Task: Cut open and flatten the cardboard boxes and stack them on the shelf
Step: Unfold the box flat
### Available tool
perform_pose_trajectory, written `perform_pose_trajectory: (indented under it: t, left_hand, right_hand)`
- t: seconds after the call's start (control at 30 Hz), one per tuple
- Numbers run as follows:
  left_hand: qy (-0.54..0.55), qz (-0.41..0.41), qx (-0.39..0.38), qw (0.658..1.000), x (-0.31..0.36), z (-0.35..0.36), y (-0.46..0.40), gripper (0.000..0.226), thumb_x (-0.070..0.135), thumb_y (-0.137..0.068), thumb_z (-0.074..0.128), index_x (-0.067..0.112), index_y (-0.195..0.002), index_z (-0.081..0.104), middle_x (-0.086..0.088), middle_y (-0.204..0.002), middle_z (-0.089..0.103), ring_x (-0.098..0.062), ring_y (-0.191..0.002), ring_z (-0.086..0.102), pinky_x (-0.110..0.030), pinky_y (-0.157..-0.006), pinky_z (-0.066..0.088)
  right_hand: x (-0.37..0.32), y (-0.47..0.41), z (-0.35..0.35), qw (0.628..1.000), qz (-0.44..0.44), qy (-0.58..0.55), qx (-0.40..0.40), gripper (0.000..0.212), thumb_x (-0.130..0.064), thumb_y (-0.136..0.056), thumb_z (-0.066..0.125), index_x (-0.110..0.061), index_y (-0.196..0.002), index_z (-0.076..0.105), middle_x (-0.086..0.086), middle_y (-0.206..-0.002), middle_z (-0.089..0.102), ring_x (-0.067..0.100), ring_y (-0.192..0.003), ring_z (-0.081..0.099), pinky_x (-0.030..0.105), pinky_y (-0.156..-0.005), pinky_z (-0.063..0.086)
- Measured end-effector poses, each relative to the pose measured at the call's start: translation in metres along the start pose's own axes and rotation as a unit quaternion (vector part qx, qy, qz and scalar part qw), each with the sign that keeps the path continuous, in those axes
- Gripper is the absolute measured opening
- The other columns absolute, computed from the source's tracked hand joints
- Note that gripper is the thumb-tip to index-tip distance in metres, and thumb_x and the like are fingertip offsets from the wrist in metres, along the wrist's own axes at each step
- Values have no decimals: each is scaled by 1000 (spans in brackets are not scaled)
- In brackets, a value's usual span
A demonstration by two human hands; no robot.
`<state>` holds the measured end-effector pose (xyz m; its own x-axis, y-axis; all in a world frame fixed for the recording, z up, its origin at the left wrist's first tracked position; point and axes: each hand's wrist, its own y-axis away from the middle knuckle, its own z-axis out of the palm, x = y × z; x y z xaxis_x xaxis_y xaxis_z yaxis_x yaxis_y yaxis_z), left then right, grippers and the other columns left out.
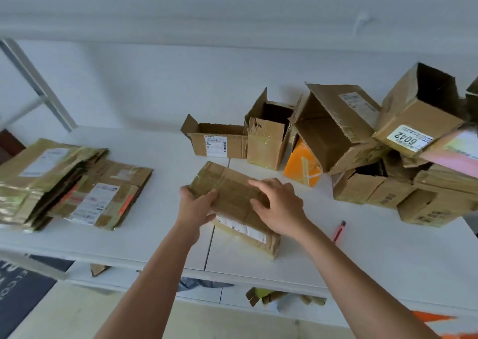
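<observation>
Both hands hold a flattened cardboard box (pixel 234 196) over the middle of the white shelf (pixel 160 235): the left hand (pixel 198 206) grips its near-left edge with thumb on top and fingers curled under, and the right hand (pixel 280 206) curls its fingers over the box's upper face. A white label shows on the part of the box below the hands. Behind it stand open boxes — a low box (pixel 217 142) with a shipping label and a taller box (pixel 267 139) — whose insides look dark; contents cannot be made out. To the right, a heap of unflattened boxes (pixel 388 144) runs off the frame edge, with an orange box (pixel 302 166) partly hidden beneath it. A stack of flattened boxes (pixel 64 183) lies at the left, blurred. A red cutter (pixel 338 231) rests on the shelf beside the right forearm.
</observation>
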<state>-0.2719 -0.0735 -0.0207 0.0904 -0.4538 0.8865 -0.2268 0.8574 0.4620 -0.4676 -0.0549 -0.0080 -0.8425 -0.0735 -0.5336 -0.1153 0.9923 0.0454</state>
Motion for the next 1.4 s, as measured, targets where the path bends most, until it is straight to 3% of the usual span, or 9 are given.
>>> perform_pose_trajectory:
  t: [0.17, 0.3, 0.4, 0.47, 0.57, 0.7, 0.87, 1.17, 1.4]
  left_hand:
    - [-55, 54, 19, 997, 19, -2, 3, 31, 1, -91, 59, 15, -115, 45, -9, -110, 58, -28, -95, 65, -32, -65, 57]
    - [-108, 161, 48, 980, 44, 0, 3, 42, 7, -88, 67, 18, -126, 51, 4, -101, 57, -24, -90, 66, -42, -73, 61]
    - [-101, 218, 34, 970, 57, 2, 0, 60, 10, -83, 75, 26, -135, 48, 7, -120, 54, -24, -108, 61, -46, -85, 58]
    - [-124, 233, 9, 964, 51, 4, -1, 75, 10, -78, 80, 28, -141, 42, 6, -135, 49, -21, -118, 55, -33, -87, 56]
    - [-140, 243, -33, 959, 33, 10, -2, 88, 9, -76, 83, 29, -147, 35, 7, -144, 42, -14, -123, 50, -26, -93, 51]
    - [-105, 225, -107, 963, 22, 20, -1, 96, 4, -77, 81, 41, -144, 24, 5, -135, 42, -16, -122, 46, -35, -89, 56]
    - [-91, 180, -133, 970, 5, 34, 5, 89, -6, -81, 71, 46, -137, 25, 0, -119, 58, -24, -102, 65, -55, -66, 60]
    - [-124, 199, -75, 969, -3, 40, -5, 87, -6, -80, 71, 42, -140, 32, 2, -115, 61, -21, -115, 58, -48, -71, 61]
    - [-128, 199, -63, 969, -6, 40, -11, 88, -6, -79, 70, 44, -140, 32, 4, -115, 60, -20, -116, 58, -49, -70, 61]
  right_hand:
    - [-16, 15, -11, 998, 37, -29, -29, 50, -41, -101, 47, -44, -148, 32, -10, -146, 37, 25, -130, 31, 53, -99, 37]
    - [-21, 24, -16, 996, 30, -68, 39, 57, -37, -100, 52, -45, -150, 27, -8, -141, 40, 21, -121, 33, 52, -97, 41]
    - [-24, 19, -13, 988, 18, -129, 82, 58, -31, -99, 54, -38, -151, 30, -4, -143, 41, 23, -123, 34, 51, -104, 39]
    - [-22, 18, -4, 983, 21, -171, 64, 58, -28, -100, 53, -33, -153, 29, -1, -146, 39, 24, -132, 34, 44, -111, 35]
    - [-12, 22, 14, 984, 36, -167, 55, 57, -28, -101, 50, -32, -153, 25, -1, -149, 37, 22, -134, 36, 42, -117, 30]
    - [0, 20, 14, 984, 72, -137, 94, 50, -33, -97, 56, -35, -144, 38, -7, -144, 45, 20, -133, 41, 67, -111, 27]
    - [9, 11, 5, 975, -2, -195, 102, 56, -30, -93, 66, -27, -143, 42, -2, -140, 49, 17, -130, 45, 32, -106, 43]
    - [16, -4, 21, 978, -35, -170, 111, 85, -20, -78, 83, -26, -148, 34, -3, -148, 44, 17, -135, 40, 37, -113, 33]
    - [22, -9, 16, 974, -43, -203, 87, 79, -17, -81, 80, -29, -147, 38, -9, -149, 44, 11, -137, 39, 35, -114, 36]
